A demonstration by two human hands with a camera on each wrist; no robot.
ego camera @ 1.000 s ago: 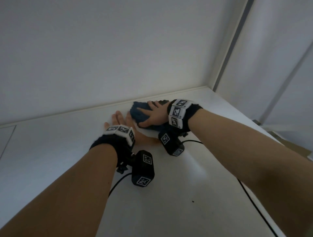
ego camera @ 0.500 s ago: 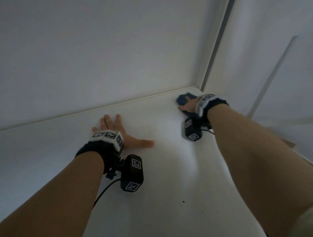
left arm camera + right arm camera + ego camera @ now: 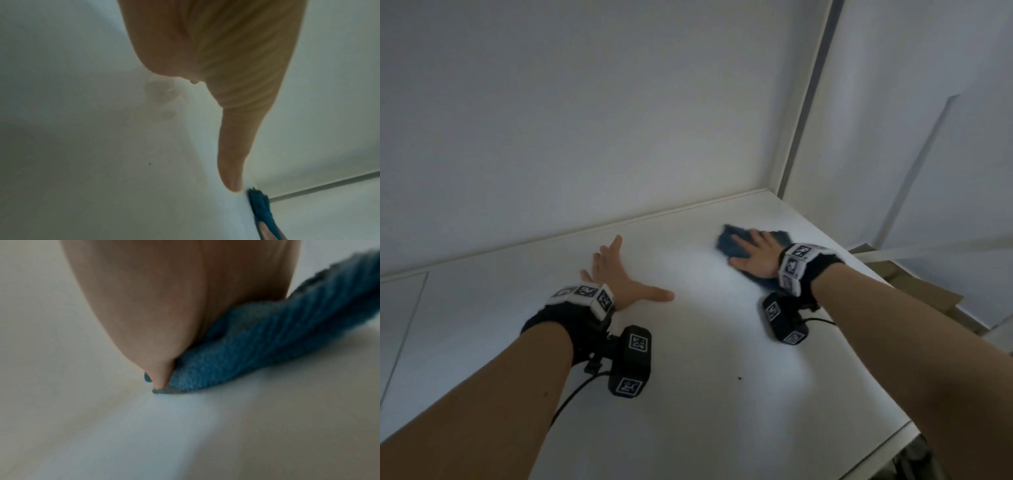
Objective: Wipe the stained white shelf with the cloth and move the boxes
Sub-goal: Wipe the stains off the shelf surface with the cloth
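White shelf [image 3: 722, 394] fills the view. Right hand [image 3: 755, 255] presses flat on the blue cloth [image 3: 732, 245] near the back corner, mid-wipe; left hand [image 3: 616, 274] rests flat, released. Next, probably, the dark speck [image 3: 739, 378].

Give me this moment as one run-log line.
phase: wiping | right hand: flat, pressing blue cloth on white shelf near back right corner | left hand: flat on shelf | boxes: unmoved

Cloth [image 3: 736, 245] on shelf [image 3: 705, 342], right of left hand [image 3: 619, 277]
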